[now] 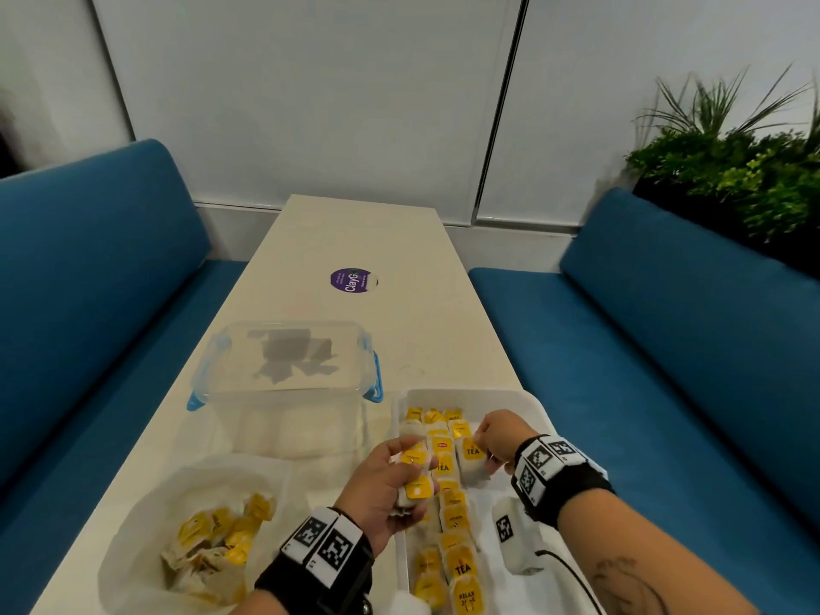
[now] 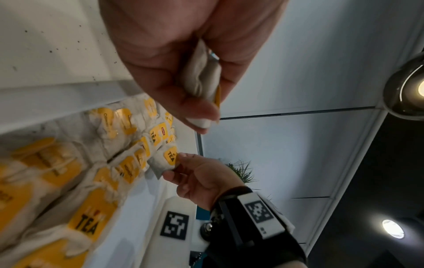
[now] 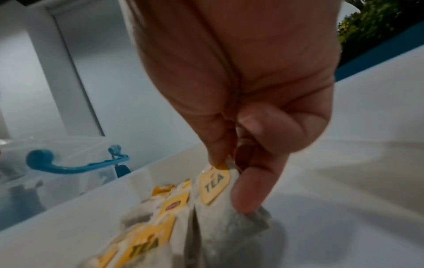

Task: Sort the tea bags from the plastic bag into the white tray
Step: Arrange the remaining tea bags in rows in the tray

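Note:
A white tray point(image 1: 523, 403) at the front right holds rows of yellow-tagged tea bags point(image 1: 457, 565). My right hand point(image 1: 494, 439) pinches one tea bag point(image 1: 471, 459) by its top edge, standing it in the tray beside the rows; the same tea bag point(image 3: 220, 195) fills the right wrist view. My left hand point(image 1: 390, 481) grips a small bunch of tea bags point(image 1: 415, 474) over the tray's left edge, and the bunch of tea bags point(image 2: 201, 76) shows between its fingers in the left wrist view. A clear plastic bag point(image 1: 133, 517) with several more tea bags point(image 1: 217, 539) lies at the front left.
A clear plastic box with blue clips point(image 1: 288, 375) stands behind the bag and left of the tray. A purple round sticker point(image 1: 352, 280) is on the long cream table point(image 1: 355, 233). Blue benches point(image 1: 88, 277) flank both sides; a plant point(image 1: 732, 162) is at far right.

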Tool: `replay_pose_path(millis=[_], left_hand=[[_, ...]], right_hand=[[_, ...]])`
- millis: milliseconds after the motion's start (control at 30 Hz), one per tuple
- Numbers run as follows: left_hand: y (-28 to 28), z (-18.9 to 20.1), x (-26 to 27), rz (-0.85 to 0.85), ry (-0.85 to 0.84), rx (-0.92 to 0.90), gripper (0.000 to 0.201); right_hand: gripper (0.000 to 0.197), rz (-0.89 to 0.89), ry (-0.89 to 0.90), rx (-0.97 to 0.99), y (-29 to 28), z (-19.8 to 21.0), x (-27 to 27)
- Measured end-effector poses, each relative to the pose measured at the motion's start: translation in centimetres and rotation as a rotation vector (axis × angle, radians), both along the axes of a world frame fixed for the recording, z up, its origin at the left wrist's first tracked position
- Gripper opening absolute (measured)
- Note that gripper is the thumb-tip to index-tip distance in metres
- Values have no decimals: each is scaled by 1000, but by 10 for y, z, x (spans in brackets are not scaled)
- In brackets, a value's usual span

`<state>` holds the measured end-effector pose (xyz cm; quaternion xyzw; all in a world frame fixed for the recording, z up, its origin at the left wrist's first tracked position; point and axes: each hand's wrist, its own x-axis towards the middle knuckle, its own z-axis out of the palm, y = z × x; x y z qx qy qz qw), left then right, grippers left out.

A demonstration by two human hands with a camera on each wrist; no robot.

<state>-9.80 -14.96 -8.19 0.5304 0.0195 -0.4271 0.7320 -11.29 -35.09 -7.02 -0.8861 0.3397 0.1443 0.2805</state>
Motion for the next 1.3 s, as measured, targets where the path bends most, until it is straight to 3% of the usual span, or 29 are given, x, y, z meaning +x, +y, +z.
replay_pose_path(millis=[133,233,300,367,500,600,800,933,1100,1300], left_hand=[[4,-3,2,-3,-14,-16,33],[6,-4,3,-12,-41,-9,30],[8,-5,4,-23,-68,5,28],[8,-3,4,-33,-85,1,28],[4,2,3,-70,-121,-2,35],[-1,5,-1,-106,-165,11,36],[-4,6,-6,-117,-141,30,20],[0,3,-7,-64,-32,32,24],[1,1,-4,-21,6,65,20],[1,1,-2,26,53,6,27]], right_hand=[[27,-42,-3,19,1,-11,8],[5,-83,-44,-21,3,-19,9],[21,-188,-230,-3,3,-18,5],[16,-194,-384,94,9,-3,-1],[25,25,-287,399,40,36,-22],[17,101,-319,380,59,44,-34],[13,-31,-562,462,61,43,-45],[16,-92,-639,466,49,49,-52],[18,-117,-504,275,32,49,-46],[24,20,-2,53,17,29,-23]])
